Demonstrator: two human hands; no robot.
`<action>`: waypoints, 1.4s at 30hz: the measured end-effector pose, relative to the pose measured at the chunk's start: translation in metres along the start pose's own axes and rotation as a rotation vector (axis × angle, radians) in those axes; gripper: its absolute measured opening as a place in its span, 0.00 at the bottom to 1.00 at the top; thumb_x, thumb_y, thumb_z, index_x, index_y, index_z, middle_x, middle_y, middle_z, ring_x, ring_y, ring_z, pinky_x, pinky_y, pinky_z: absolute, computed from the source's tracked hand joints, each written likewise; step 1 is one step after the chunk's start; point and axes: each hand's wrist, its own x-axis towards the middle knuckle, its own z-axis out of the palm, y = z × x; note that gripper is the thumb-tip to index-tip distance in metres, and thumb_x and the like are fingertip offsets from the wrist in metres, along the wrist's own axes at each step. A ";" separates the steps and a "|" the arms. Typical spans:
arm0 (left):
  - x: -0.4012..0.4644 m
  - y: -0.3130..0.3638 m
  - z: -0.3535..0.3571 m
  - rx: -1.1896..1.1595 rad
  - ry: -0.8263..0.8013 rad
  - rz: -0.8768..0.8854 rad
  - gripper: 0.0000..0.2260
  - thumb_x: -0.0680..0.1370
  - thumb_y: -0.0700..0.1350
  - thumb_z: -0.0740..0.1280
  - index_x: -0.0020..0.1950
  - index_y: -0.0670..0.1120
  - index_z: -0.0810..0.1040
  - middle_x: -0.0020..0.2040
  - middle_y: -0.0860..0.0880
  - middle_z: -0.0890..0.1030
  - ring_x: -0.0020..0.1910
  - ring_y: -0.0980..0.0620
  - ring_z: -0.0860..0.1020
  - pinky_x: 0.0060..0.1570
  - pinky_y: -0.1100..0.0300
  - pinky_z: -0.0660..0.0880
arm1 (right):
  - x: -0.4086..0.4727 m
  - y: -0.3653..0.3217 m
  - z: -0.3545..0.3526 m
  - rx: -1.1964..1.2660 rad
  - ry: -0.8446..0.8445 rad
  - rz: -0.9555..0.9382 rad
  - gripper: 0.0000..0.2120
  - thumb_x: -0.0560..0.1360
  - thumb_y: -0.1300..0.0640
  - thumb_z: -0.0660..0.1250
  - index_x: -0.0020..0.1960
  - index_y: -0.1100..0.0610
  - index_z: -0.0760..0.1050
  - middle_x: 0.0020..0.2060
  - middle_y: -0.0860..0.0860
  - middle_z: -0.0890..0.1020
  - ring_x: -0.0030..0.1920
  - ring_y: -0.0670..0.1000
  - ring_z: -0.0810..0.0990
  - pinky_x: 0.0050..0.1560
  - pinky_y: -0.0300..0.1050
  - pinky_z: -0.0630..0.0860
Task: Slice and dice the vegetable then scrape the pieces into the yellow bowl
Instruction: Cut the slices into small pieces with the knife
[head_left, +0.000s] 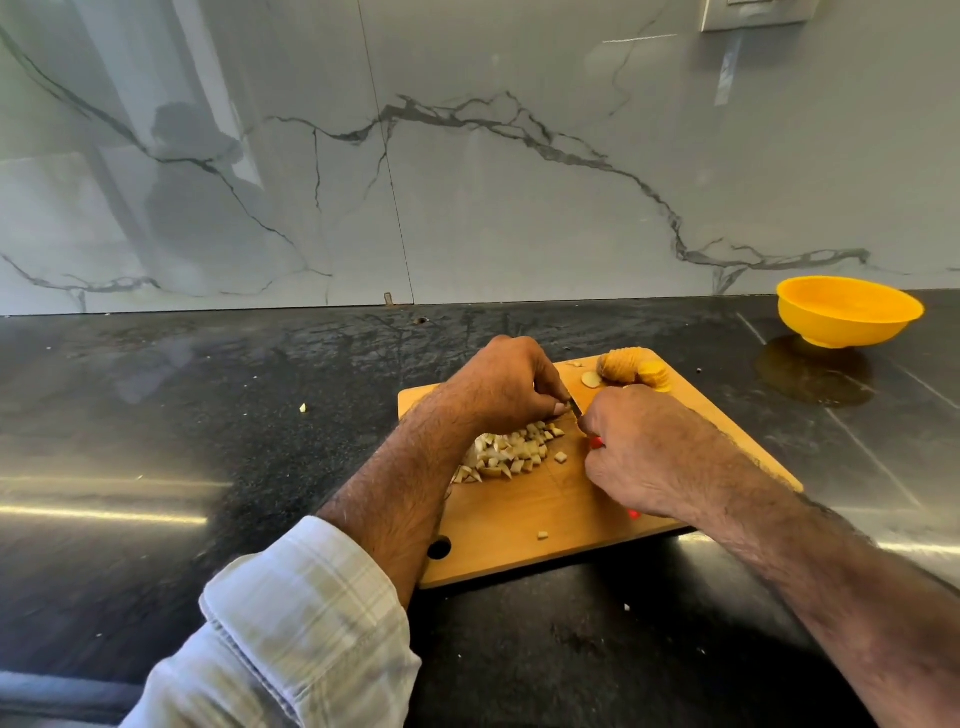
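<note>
A: Veg status? Where's it at?

B: Two lots on the cutting board (519, 525). Diced pile (511, 451) sits mid-board, just under the left hand (501, 382). Sliced rounds (631, 368), fanned but undiced, lie at the far edge, apart from the pile. One stray cube near the front edge, another off the board on the counter (208, 415).

A: Step in hand?

B: Dicing, I'd judge. Best way: keep fingertips tucked behind the blade line, short cuts, feed the slices in small stacks so cubes stay even. Risk as I read it: the two hands sit v. close, little room for a slip.

A: Hand pose?

B: Left is palm-down, fingers curled, tips bunched at the knife (575, 409) blade; likely pinning a piece, but what's beneath is hidden. Right hand (641, 447) is fisted round the red handle, knuckles up, blade pointing away toward the left fingertips. Both forearms angle in from the near side; left sleeve (291, 623) rolled back.

A: Bowl?

B: Yellow bowl (847, 312) far right by the wall (467, 156), well apart from the board. Looks empty from here, so scraping isn't due yet.
</note>
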 end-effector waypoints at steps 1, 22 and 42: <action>0.000 0.000 0.000 -0.001 -0.002 0.000 0.05 0.78 0.43 0.76 0.53 0.49 0.88 0.47 0.57 0.83 0.46 0.61 0.80 0.46 0.67 0.75 | 0.000 0.000 0.000 0.009 0.006 0.000 0.23 0.77 0.53 0.68 0.71 0.52 0.75 0.58 0.51 0.80 0.58 0.53 0.79 0.60 0.49 0.81; -0.002 -0.008 -0.008 0.030 -0.043 0.019 0.04 0.78 0.45 0.75 0.51 0.50 0.89 0.53 0.55 0.83 0.53 0.55 0.80 0.58 0.52 0.81 | -0.010 0.000 0.000 -0.034 0.054 -0.073 0.18 0.79 0.51 0.65 0.68 0.50 0.77 0.53 0.47 0.80 0.52 0.50 0.78 0.52 0.44 0.80; -0.006 -0.021 -0.016 -0.003 -0.092 0.007 0.04 0.80 0.47 0.74 0.53 0.52 0.88 0.56 0.56 0.82 0.54 0.58 0.78 0.56 0.57 0.77 | 0.000 0.018 0.002 0.085 0.187 -0.161 0.16 0.79 0.50 0.67 0.66 0.48 0.81 0.42 0.45 0.79 0.45 0.47 0.79 0.43 0.43 0.78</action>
